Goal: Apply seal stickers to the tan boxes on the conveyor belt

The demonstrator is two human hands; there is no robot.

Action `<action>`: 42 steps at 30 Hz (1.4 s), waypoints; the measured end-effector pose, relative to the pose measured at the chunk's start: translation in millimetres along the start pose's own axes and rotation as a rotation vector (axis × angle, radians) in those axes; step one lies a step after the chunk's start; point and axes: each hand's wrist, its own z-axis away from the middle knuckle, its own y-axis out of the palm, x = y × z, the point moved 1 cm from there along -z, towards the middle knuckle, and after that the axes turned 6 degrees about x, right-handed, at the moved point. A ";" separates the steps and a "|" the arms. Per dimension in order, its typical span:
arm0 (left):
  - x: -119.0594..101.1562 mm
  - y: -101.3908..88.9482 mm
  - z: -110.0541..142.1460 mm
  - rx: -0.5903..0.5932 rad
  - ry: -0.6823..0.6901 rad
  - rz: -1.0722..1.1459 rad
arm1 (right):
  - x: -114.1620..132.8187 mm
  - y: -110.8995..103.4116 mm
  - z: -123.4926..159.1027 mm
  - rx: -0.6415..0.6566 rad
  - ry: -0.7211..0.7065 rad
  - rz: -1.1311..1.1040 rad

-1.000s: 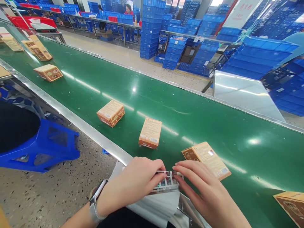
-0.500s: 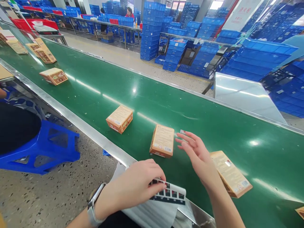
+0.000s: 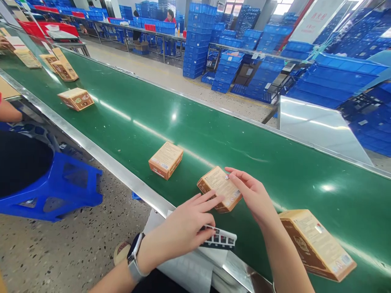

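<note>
My left hand pinches a curled sheet of small dark-and-white stickers between thumb and bent fingers. Its outstretched fingers rest on top of a tan and brown carton, which sits askew on the green belt. At that carton's far right side, my right hand has thumb and index fingertip together on a small shiny sticker, right at the top face. Another similar carton lies to the left. Beyond my right forearm is a larger carton with a small sticker on its top.
The green conveyor belt runs diagonally, edged by metal rails. Farther up it are more cartons. A blue stool and a person's arm are at left. Stacked blue crates and a metal chute stand across the belt.
The cartons have shifted rightward along the belt. My right hand has brought the small sticker onto the middle carton, now turned askew, and my left fingers have reached onto its top.
</note>
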 end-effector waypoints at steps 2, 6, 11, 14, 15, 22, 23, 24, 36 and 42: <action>-1.0 2.6 -1.2 0.010 -0.002 -0.002 | 0.8 -0.5 0.6 0.016 0.001 0.031; -5.6 4.7 -3.3 0.041 0.007 -0.025 | -2.3 -3.6 5.2 0.026 -0.007 0.091; -11.8 6.3 -6.8 0.051 0.041 -0.054 | -11.9 -11.4 13.9 -0.022 -0.032 0.180; -16.0 8.2 -9.1 0.059 0.068 -0.055 | -15.1 -13.6 20.9 -0.091 -0.050 0.250; -17.2 8.9 -9.9 0.062 0.078 -0.056 | -15.3 -14.0 23.1 -0.122 -0.061 0.276; -20.4 11.8 -17.4 0.087 0.129 -0.029 | -11.1 -26.9 21.9 -0.416 -0.097 0.408; -21.1 11.8 -17.5 0.086 0.134 -0.016 | -9.5 -30.3 22.6 -0.454 -0.096 0.417; -21.9 11.5 -17.1 0.082 0.136 0.001 | -7.2 -33.3 25.0 -0.480 -0.101 0.427; -28.3 -16.3 3.3 0.108 -0.275 0.221 | 30.5 -10.3 101.6 0.267 -0.587 0.565; -29.1 -16.4 10.2 0.111 -0.295 0.262 | 20.4 -6.4 100.5 0.235 -0.704 0.728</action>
